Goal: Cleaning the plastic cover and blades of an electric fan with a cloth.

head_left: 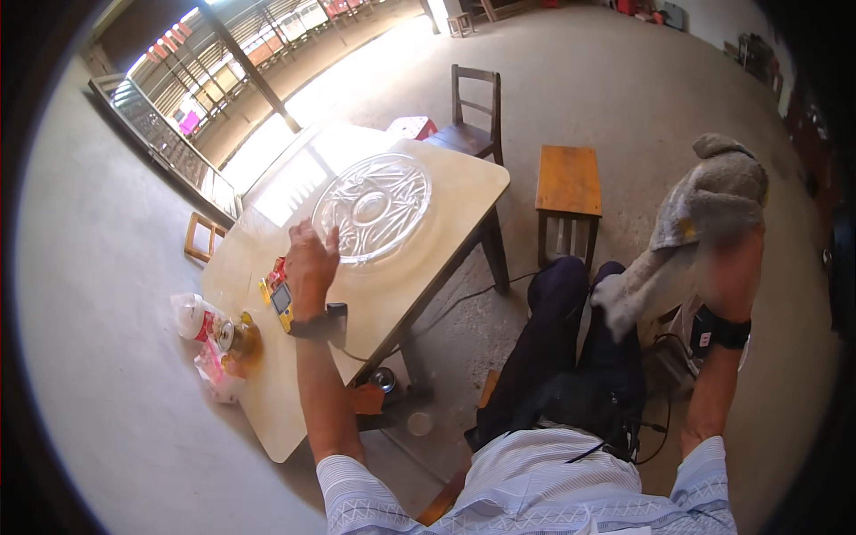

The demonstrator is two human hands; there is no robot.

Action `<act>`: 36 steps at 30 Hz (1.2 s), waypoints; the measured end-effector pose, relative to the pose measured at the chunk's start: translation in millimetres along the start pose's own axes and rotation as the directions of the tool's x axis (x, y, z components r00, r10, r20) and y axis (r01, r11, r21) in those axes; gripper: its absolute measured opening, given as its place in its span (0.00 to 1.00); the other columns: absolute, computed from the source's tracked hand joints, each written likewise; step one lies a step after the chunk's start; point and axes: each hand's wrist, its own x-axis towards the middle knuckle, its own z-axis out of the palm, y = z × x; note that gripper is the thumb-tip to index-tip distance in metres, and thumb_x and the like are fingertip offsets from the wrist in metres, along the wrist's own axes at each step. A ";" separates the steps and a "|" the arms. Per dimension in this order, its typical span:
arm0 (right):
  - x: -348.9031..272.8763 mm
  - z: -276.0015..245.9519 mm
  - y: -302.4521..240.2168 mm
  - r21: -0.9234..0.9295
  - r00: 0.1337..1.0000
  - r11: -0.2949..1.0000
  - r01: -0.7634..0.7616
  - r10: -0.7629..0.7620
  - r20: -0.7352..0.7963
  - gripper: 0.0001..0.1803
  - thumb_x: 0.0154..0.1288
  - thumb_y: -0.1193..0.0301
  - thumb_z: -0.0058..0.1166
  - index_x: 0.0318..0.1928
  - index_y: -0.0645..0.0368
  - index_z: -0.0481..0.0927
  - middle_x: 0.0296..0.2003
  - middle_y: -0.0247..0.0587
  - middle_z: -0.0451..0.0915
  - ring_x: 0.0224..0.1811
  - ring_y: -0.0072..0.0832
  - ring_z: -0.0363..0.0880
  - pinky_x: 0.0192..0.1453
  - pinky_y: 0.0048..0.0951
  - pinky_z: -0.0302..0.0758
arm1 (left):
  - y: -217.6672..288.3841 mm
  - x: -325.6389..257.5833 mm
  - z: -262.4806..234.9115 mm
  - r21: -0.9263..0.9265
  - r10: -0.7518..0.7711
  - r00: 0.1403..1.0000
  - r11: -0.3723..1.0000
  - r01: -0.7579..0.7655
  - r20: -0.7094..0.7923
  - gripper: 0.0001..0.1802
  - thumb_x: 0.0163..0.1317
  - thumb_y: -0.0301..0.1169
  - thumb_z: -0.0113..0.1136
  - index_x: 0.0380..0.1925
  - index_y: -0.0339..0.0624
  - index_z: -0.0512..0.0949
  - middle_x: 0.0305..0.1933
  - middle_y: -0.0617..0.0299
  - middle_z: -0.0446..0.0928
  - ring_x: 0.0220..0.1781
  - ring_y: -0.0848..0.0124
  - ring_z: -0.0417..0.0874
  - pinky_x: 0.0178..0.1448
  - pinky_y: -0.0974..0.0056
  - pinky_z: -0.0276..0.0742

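My left hand point(310, 265) rests flat on the pale wooden table point(446, 192), fingers spread, at the near edge of a round clear glass turntable point(373, 207). It holds nothing. My right hand point(733, 267) is raised off to the right of the table and grips a grey, worn cloth point(704, 214) that hangs down toward my knee. Both wrists carry a black band. I sit with dark trousers point(571, 348), legs stretched beside the table.
A yellow box and red packet point(278, 290) lie by my left wrist. At the table's left edge stand a white plastic bottle point(194, 317), a jar and a bag. A wooden stool point(568, 183) and dark chair point(473, 111) stand beyond; a cable crosses the concrete floor.
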 end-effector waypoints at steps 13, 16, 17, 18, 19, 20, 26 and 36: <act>22.9 -9.4 -64.7 -0.189 0.815 0.974 0.127 -0.211 -0.540 0.28 0.83 0.59 0.41 0.71 0.65 0.67 0.68 0.47 0.73 0.69 0.38 0.74 0.77 0.45 0.67 | -68.3 24.5 80.2 -0.673 -0.199 0.909 0.618 0.407 0.367 0.17 0.65 0.31 0.64 0.40 0.20 0.78 0.30 0.47 0.83 0.27 0.60 0.88 0.29 0.63 0.87; 6.8 -11.5 -51.5 -0.194 0.842 0.976 0.099 -0.186 -0.506 0.27 0.82 0.60 0.43 0.71 0.64 0.67 0.67 0.47 0.74 0.68 0.38 0.75 0.75 0.45 0.69 | -80.9 20.8 81.3 -0.772 -0.213 0.902 0.467 0.432 0.375 0.13 0.64 0.29 0.61 0.35 0.23 0.78 0.31 0.49 0.82 0.29 0.60 0.88 0.30 0.63 0.88; -0.3 -49.0 -52.8 -0.246 0.907 0.965 0.096 -0.186 -0.377 0.26 0.82 0.61 0.43 0.71 0.63 0.67 0.66 0.46 0.74 0.67 0.38 0.75 0.74 0.44 0.71 | -73.2 19.9 78.8 -0.808 -0.195 0.889 0.371 0.457 0.414 0.11 0.63 0.27 0.59 0.32 0.25 0.76 0.35 0.48 0.82 0.34 0.58 0.89 0.34 0.61 0.89; -3.9 -54.0 -51.2 -0.253 0.921 0.964 0.083 -0.172 -0.351 0.26 0.82 0.61 0.43 0.70 0.63 0.67 0.66 0.46 0.74 0.66 0.38 0.76 0.73 0.44 0.72 | -68.3 18.5 78.0 -0.832 -0.189 0.892 0.323 0.451 0.410 0.11 0.63 0.28 0.58 0.32 0.25 0.76 0.36 0.47 0.82 0.36 0.57 0.89 0.36 0.60 0.90; -6.6 -58.6 -50.6 -0.263 0.933 0.962 0.072 -0.158 -0.323 0.25 0.82 0.60 0.43 0.70 0.62 0.68 0.65 0.46 0.74 0.66 0.38 0.76 0.72 0.44 0.73 | -61.9 17.6 78.5 -0.854 -0.183 0.895 0.274 0.443 0.406 0.11 0.63 0.28 0.58 0.32 0.25 0.76 0.37 0.46 0.82 0.38 0.56 0.89 0.38 0.60 0.90; -9.9 -63.7 -48.8 -0.271 0.944 0.961 0.060 -0.143 -0.297 0.25 0.82 0.60 0.44 0.70 0.62 0.68 0.65 0.46 0.75 0.65 0.38 0.77 0.71 0.44 0.74 | -58.1 16.2 77.9 -0.871 -0.179 0.897 0.226 0.437 0.404 0.12 0.64 0.28 0.57 0.31 0.25 0.75 0.39 0.44 0.82 0.40 0.55 0.89 0.39 0.59 0.90; -15.5 -72.7 -37.9 -0.010 0.931 0.999 0.031 -0.033 -0.363 0.25 0.82 0.59 0.43 0.69 0.62 0.69 0.65 0.45 0.75 0.65 0.37 0.77 0.71 0.44 0.74 | -89.1 26.6 104.9 -0.901 -0.029 0.900 0.005 0.435 0.434 0.13 0.64 0.26 0.50 0.44 0.27 0.73 0.49 0.45 0.82 0.45 0.52 0.88 0.47 0.51 0.90; -24.0 -76.1 -47.6 -0.029 0.986 0.999 -0.024 0.019 -0.163 0.25 0.82 0.60 0.42 0.70 0.61 0.69 0.65 0.44 0.76 0.65 0.37 0.77 0.71 0.44 0.75 | -69.1 28.9 121.8 -0.844 0.090 0.861 -0.170 0.509 0.501 0.13 0.68 0.27 0.55 0.46 0.27 0.72 0.49 0.45 0.81 0.47 0.56 0.88 0.53 0.55 0.90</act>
